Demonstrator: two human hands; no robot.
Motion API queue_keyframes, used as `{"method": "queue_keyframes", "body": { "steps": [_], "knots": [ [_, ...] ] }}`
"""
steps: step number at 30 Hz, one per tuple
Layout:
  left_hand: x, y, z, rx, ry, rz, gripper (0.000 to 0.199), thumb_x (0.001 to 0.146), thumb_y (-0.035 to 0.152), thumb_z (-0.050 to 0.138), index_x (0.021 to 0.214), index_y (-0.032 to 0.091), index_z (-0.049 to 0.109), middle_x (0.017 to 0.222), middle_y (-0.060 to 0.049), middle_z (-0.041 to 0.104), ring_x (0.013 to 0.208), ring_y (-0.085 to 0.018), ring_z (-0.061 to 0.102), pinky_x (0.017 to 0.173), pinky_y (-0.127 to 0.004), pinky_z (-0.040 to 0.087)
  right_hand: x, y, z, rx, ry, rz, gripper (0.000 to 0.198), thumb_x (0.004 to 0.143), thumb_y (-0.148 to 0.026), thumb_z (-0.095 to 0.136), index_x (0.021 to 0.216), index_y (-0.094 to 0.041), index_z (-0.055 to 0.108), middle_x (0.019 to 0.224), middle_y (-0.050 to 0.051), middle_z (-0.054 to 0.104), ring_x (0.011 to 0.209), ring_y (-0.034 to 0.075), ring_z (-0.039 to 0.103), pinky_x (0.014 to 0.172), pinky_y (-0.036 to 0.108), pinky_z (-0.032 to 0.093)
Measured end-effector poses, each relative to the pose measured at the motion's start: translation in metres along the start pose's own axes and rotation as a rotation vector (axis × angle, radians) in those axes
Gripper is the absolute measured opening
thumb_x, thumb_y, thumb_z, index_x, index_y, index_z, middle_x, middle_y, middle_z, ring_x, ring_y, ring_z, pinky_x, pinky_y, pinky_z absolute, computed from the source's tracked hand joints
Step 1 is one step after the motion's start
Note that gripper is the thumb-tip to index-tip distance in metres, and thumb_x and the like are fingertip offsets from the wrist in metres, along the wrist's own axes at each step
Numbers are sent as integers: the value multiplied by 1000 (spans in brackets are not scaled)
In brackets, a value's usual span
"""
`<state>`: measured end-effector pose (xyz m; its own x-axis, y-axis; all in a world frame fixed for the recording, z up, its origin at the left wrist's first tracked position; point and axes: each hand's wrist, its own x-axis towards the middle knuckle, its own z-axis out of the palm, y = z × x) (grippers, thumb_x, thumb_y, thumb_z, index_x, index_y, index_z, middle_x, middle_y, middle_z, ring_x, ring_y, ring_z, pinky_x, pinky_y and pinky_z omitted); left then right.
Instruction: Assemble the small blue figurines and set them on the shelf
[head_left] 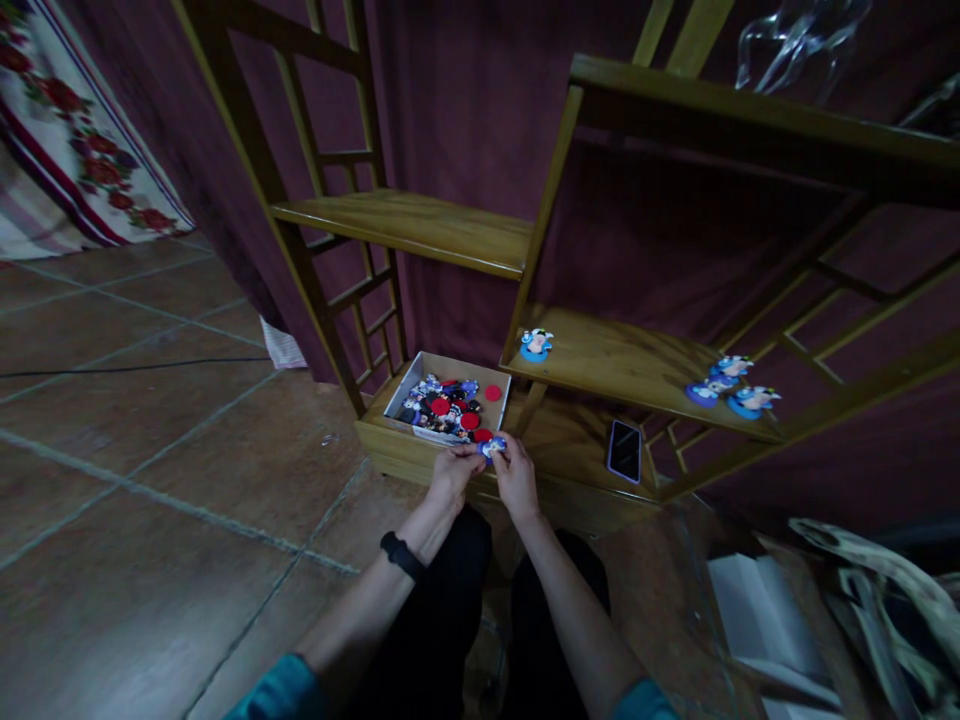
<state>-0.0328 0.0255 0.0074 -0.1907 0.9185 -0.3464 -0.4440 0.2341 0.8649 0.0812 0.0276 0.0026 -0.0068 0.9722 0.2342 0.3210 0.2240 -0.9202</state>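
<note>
Just in front of the box, my left hand point(453, 474) and my right hand point(517, 480) meet around a small blue and white figurine point(493, 449). Fingers of both hands are closed on it, and they hide part of it. Behind them a cardboard box point(500, 376) holds several small figurines and red discs in a jumble. One blue figurine point(536, 345) stands on a round base at the left end of the middle shelf. Toward that shelf's right end, three more blue and purple figurines point(727, 385) are grouped close together.
The wooden shelf unit point(427, 230) has uprights and lattice sides in front of a dark red curtain point(457, 110). A phone point(625, 450) lies on the lowest board. A clear plastic object point(802, 45) sits on the upper right shelf. White boxes point(772, 620) lie on the floor at right.
</note>
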Motion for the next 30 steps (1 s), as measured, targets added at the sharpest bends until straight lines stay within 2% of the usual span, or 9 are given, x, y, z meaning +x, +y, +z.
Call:
{"method": "queue_keyframes", "body": {
  "steps": [6, 13, 18, 20, 24, 30],
  "knots": [
    [1, -6, 2, -55, 19, -31, 12, 49, 7, 68, 60, 10, 66, 52, 0, 60, 48, -7, 51, 52, -20, 41, -2, 3, -3, -54, -4, -51, 33, 81, -24, 49, 112, -27, 58, 108, 5, 61, 99, 21, 57, 90, 32, 41],
    [-5, -13, 3, -190, 45, -95, 13, 54, 6, 71, 63, 10, 63, 60, -1, 63, 51, -7, 56, 53, -17, 47, -3, 14, -8, -102, -26, -85, 33, 79, -24, 53, 111, -26, 59, 106, 5, 64, 93, 20, 61, 86, 32, 47],
    [-6, -14, 1, -188, 37, -201, 14, 61, 1, 69, 68, 10, 61, 56, -1, 62, 46, -8, 57, 50, -19, 49, -1, 27, -17, 93, -53, -17, 44, 76, -25, 58, 119, -25, 54, 100, 4, 66, 87, 17, 64, 82, 31, 50],
    [-5, -15, 1, -190, 17, -229, 14, 64, -1, 66, 71, 10, 61, 57, -2, 63, 47, -9, 58, 51, -20, 50, -3, 33, -24, 114, -23, 16, 41, 75, -27, 59, 116, -23, 57, 102, 5, 66, 89, 17, 63, 84, 31, 48],
    [-4, -18, 5, -171, -20, -264, 15, 66, -3, 63, 73, 10, 61, 60, -3, 64, 49, -10, 60, 53, -20, 51, -10, 41, -35, 152, -64, 102, 37, 74, -28, 59, 112, -24, 60, 98, 3, 68, 88, 16, 63, 86, 33, 47],
    [-1, -29, 9, -104, -61, -262, 18, 64, -3, 66, 75, 10, 61, 60, -3, 65, 51, -11, 62, 56, -21, 53, -15, 34, -35, 111, -139, 141, 23, 71, -28, 60, 92, -23, 66, 89, 0, 70, 85, 18, 63, 81, 33, 48]
  ]
}}
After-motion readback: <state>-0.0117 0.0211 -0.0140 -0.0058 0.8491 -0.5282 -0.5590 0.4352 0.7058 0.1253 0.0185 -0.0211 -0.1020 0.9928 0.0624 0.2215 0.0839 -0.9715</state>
